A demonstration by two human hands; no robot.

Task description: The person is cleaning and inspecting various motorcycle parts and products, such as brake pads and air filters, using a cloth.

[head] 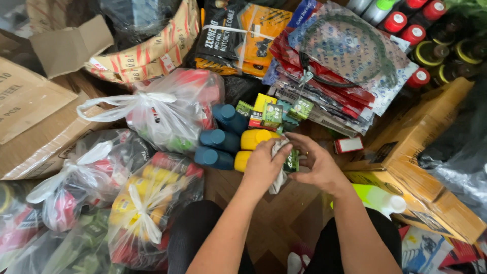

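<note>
Both hands meet over a small green box [291, 161]: the left hand [264, 165] presses a crumpled grey cloth [278, 167] against it, fingers curled, while the right hand [317, 163] pinches the box's far side. Just beyond lie smooth yellow bottles [256, 138] and blue bottles [219, 138], both cylindrical. Knotted, crinkly clear plastic bags [167, 111] sit to the left; a flat cardboard carton [421, 137] lies to the right.
</note>
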